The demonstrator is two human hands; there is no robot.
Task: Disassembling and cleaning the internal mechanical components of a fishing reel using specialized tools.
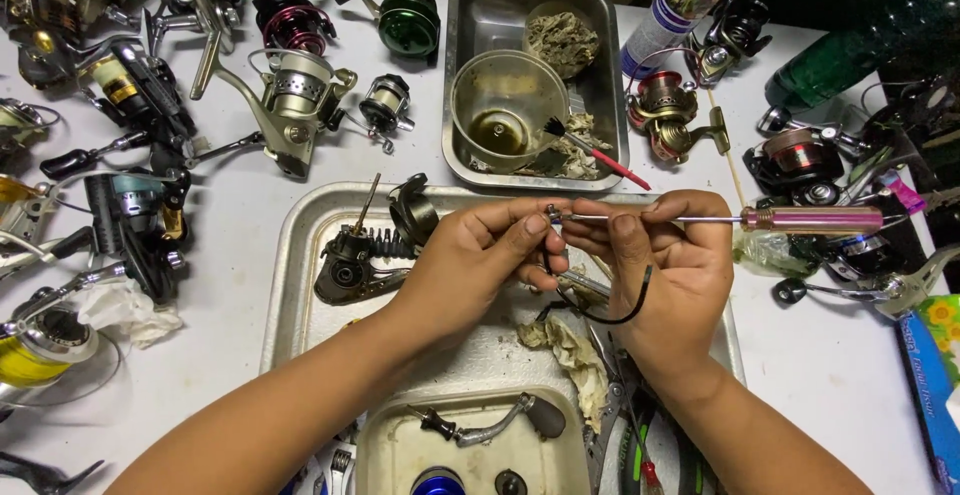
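Your left hand (470,260) pinches a small, slippery metal wire part (590,310); your right hand (665,255) grips the stiff screwdriver (720,219) mid-shaft.

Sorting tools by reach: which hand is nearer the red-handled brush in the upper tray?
Right. The right hand sits just below the red-handled brush; the left hand is lower and further left.

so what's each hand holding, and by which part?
Right hand: screwdriver, gripped on its metal shaft, pink handle free. Left hand: pinches a small metal part at the tip.
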